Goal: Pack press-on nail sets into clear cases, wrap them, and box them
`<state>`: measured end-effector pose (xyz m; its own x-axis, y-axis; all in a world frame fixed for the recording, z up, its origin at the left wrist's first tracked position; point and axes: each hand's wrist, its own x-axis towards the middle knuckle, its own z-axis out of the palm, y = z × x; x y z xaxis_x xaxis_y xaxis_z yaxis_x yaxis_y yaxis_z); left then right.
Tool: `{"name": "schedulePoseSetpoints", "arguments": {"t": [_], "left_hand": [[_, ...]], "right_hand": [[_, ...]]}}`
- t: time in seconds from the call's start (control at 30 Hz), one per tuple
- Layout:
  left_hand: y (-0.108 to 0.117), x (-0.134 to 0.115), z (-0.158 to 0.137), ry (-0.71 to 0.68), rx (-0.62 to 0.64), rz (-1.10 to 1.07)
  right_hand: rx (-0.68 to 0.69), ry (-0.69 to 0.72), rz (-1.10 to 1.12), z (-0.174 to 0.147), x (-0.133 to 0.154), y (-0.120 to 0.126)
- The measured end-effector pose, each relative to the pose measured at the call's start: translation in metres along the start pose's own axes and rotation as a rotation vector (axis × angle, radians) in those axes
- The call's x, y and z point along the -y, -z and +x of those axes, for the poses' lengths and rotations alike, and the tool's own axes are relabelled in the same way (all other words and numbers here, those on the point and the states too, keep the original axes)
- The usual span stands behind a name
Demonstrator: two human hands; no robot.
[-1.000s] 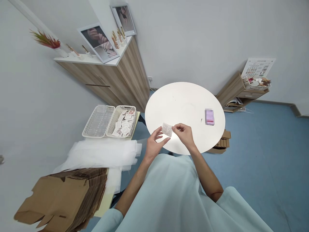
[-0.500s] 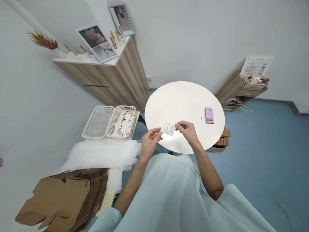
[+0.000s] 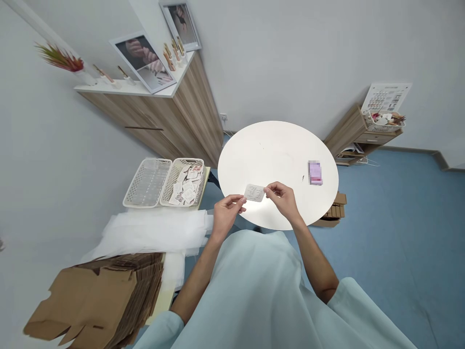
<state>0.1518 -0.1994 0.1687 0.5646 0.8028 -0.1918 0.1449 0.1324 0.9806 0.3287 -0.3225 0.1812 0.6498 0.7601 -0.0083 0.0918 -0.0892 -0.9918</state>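
At the near-left edge of the white round table (image 3: 274, 150), the left hand (image 3: 224, 217) pinches the lower left corner of a white printed card (image 3: 254, 192) between thumb and fingertips. The card's long axis runs left to right between the hands, over the tabletop. The right hand (image 3: 283, 199) pinches its upper right corner; neither hand is nearer, both being in contact. The card is thin, flat and round-cornered.

Materials, left to right: left of the table, a stack of flat brown cardboard box blanks (image 3: 83, 295) with slotted edges; beyond it, soft translucent white sheets (image 3: 156, 230); farther, two perforated white plastic baskets (image 3: 136, 186), the right one holding small white packets (image 3: 189, 185). On the table's right side lies a lilac rectangular item (image 3: 315, 173), pixelated and not identifiable.
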Motion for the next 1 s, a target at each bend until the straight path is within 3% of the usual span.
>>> {"name": "schedulePoseSetpoints", "arguments": {"t": [0.47, 1.0], "left_hand": [[-0.003, -0.019, 0.009, 0.095, -0.055, -0.063], [-0.003, -0.032, 0.015, 0.073, 0.187, -0.214]], "right_hand": [[0.191, -0.100, 0.161, -0.015, 0.016, 0.005], [0.136, -0.247, 0.274, -0.030, -0.010, 0.008]]}}
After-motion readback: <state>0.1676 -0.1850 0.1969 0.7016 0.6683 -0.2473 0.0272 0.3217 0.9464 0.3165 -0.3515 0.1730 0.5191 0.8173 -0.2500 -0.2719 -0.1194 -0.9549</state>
